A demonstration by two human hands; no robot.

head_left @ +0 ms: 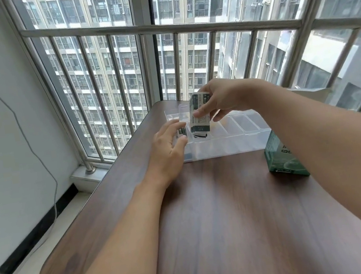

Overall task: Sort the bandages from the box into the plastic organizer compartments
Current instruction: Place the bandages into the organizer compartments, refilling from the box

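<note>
We see the right hand [220, 100] raised over the far part of the tabletop [218, 212], its thumb and fingers pinching a stack of bandages [199, 114] upright — the stack hangs below and to the left of the palm, its lower end just above the clear plastic organizer [232, 139]. A few bandages [199, 134] already lie in a compartment near the organizer's left end, directly under the held stack. The left hand [169, 145] rests at that left end, fingers spread and fairly straight, with fingertips touching another bandage [180, 133] in the leftmost compartment; whether it grips that one we cannot tell. The organizer sits along the far edge of the tabletop, its right-hand compartments showing nothing inside. The green box [284, 158] stands near the right edge — partly hidden behind the right forearm and well apart from both hands.
</note>
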